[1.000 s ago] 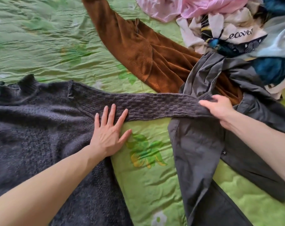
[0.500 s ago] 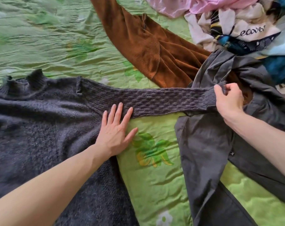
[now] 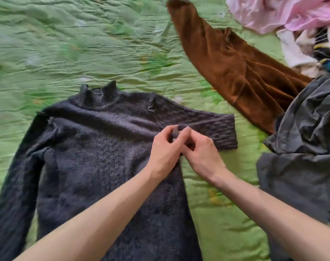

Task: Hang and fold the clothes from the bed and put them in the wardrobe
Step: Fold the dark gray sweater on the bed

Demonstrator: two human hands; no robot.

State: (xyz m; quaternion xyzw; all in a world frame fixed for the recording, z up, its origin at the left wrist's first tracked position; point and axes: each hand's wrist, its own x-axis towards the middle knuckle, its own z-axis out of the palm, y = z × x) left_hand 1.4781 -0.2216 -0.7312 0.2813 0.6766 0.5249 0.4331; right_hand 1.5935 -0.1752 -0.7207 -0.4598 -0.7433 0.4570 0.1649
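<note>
A dark grey knit sweater (image 3: 96, 157) lies flat on the green bedspread (image 3: 85, 44), collar toward the far side. Its right sleeve (image 3: 220, 132) is folded back on itself across the chest, the fold at the right. My left hand (image 3: 164, 151) and my right hand (image 3: 200, 153) meet over the sweater's chest, both pinching the sleeve's cuff between fingers and thumbs. The other sleeve runs down the left side, stretched out.
A brown velvety garment (image 3: 228, 66) lies at the upper right. A grey jacket (image 3: 301, 147) is crumpled at the right edge. A pile of pink and white clothes (image 3: 292, 19) sits in the far right corner.
My right hand has carried the sleeve's cuff from the far right back over the sweater's chest, folding the sleeve. My left hand lifted from pressing flat and now pinches the cuff too.
</note>
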